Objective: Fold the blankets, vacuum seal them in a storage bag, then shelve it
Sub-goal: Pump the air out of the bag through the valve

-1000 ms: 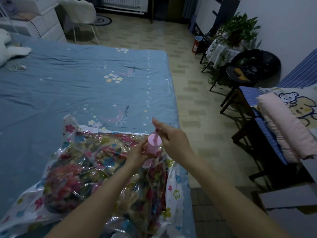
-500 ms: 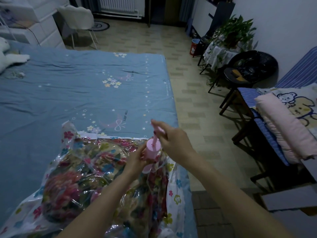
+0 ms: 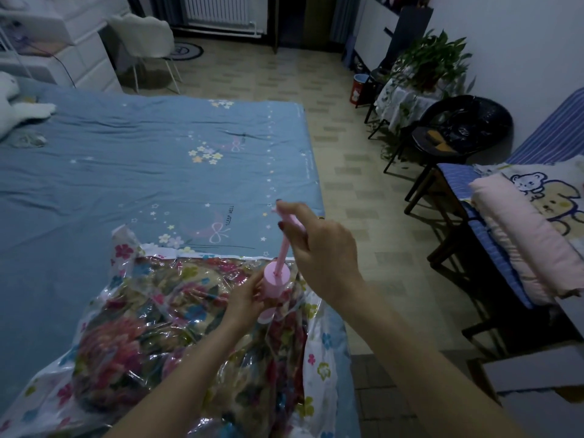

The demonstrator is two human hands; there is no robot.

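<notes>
One clear floral storage bag (image 3: 151,336) holding folded blankets (image 3: 126,352) lies on the blue bed (image 3: 126,172). The left hand (image 3: 245,300) grips the barrel of one pink hand pump (image 3: 275,284) standing on the bag; the right hand (image 3: 319,245) grips its raised plunger handle. Two chairs, one white (image 3: 142,36) and one black (image 3: 458,128), stand well apart on the floor (image 3: 347,172).
</notes>
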